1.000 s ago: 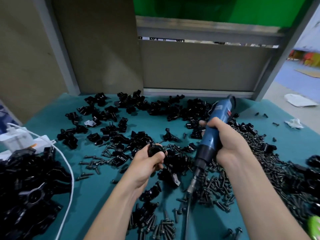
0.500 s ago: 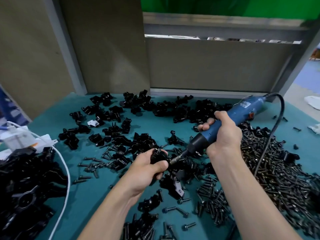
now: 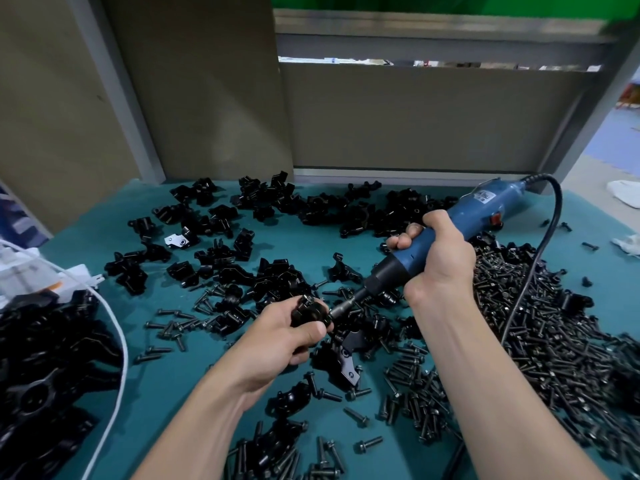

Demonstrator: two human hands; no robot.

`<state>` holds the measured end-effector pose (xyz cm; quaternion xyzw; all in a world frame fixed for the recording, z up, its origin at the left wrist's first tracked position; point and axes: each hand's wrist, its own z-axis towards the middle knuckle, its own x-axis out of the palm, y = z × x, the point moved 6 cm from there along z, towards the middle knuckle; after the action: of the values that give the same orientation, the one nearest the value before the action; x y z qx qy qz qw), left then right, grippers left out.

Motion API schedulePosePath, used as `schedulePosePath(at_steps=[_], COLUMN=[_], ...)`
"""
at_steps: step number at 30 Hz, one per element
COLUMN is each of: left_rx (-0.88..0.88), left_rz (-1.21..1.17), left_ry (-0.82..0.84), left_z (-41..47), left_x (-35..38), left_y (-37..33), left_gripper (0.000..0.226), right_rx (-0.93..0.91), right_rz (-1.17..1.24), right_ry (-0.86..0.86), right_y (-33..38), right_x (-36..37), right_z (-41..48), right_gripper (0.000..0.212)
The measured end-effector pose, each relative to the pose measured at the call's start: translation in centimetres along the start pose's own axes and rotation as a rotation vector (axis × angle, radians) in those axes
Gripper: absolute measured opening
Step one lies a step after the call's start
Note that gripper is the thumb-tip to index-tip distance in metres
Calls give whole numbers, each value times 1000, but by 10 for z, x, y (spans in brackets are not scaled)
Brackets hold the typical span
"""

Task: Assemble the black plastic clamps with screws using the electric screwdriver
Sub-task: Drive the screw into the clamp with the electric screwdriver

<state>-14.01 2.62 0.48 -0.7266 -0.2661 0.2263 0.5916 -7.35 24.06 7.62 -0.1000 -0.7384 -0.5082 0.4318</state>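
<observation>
Two hands, each occupied. Left hand (image 3: 277,341): fingers and thumb curled round one small black plastic clamp (image 3: 308,311), held just above the teal tabletop (image 3: 311,244), near its middle front. Right hand (image 3: 440,258): clenched about the barrel of the blue corded electric screwdriver (image 3: 485,209), body slanting up to the right, metal bit (image 3: 346,304) pointing down-left with its tip at the clamp's right face; whether a screw sits on the tip is too small to tell. Black power cord (image 3: 540,258): loops from the tool's rear down past the right forearm. Heap of loose black screws (image 3: 554,334): right of the hands, spreading toward the near edge. Scattered black clamp pieces (image 3: 277,209): across the far and middle tabletop. Stack of larger black parts (image 3: 45,358), with a white cable (image 3: 117,327): left edge. Step in hand, as judged: driving a screw into the held clamp. Next move likely calls for the bit kept in line with the screw, a steady push, and the clamp gripped firm against turning. Against the frame a second ago: tool then stood near upright, tip down over the screws and apart from the clamp; now tilted over and brought to it, left hand's hold unchanged.
</observation>
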Motion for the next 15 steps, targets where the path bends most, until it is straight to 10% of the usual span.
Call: schedulePosePath(at_steps=[15], left_rx=[-15], left_rz=[29], left_ry=[-12], left_z=[-5], left_x=[6], left_y=[-4], left_gripper=[13], right_rx=[-49], right_rz=[-49], right_ry=[103], right_y=[-3], right_x=[10], right_z=[-5], right_gripper=[18])
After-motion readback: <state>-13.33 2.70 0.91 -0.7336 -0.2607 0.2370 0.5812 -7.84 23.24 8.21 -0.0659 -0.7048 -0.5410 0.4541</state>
